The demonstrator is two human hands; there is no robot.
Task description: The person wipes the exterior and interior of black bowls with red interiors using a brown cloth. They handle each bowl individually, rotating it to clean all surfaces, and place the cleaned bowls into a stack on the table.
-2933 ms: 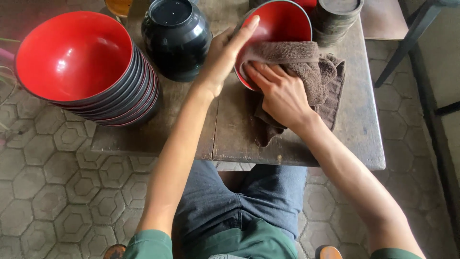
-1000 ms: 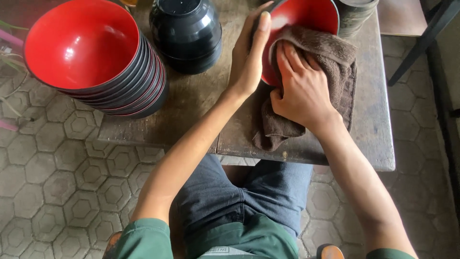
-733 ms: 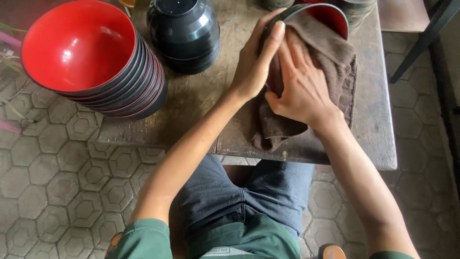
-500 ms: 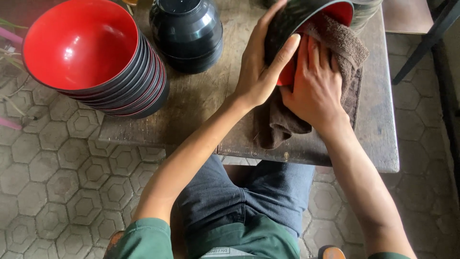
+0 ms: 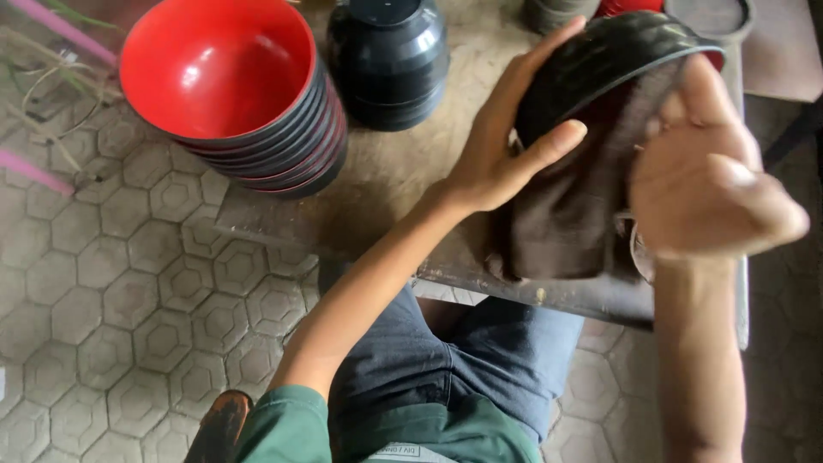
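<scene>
- Black-and-red bowl (image 5: pixel 600 64) is now up off the wooden table (image 5: pixel 403 180) and tipped on its side, dark outer wall toward me, red inside only a sliver at the rim. Half a second ago it was already tilting; a second ago it sat with the red interior open to the camera.
- Brown cloth (image 5: pixel 570 206) has come up with it. It hangs from the bowl's mouth down to the table's near edge, where earlier it lay bunched under and inside the bowl.
- My read: wiping has shifted from the inside toward the rim and outer wall, so this bowl looks well along, not finished.
- Left hand (image 5: pixel 506 154) grips the bowl from the left: fingers spread up over the dark wall, thumb pressed across the front onto the cloth. Wrist bent, forearm running down and left toward the green sleeve (image 5: pixel 291 424).
- Right hand (image 5: pixel 707 184) is raised close to the lens and blurred. Back of the hand faces me, fingers loosely curled against the cloth at the bowl's mouth. It seems to press cloth into the bowl; I cannot tell if it pinches the fabric.
- Stack of red-lined bowls (image 5: pixel 236 94) sits at the table's left corner, well apart from both hands.
- Upturned black stack (image 5: pixel 390 56) stands just right of it, untouched.
- Blue trousers (image 5: pixel 463 360) below the table edge; hexagon floor tiles (image 5: pixel 111 283) to the left.
</scene>
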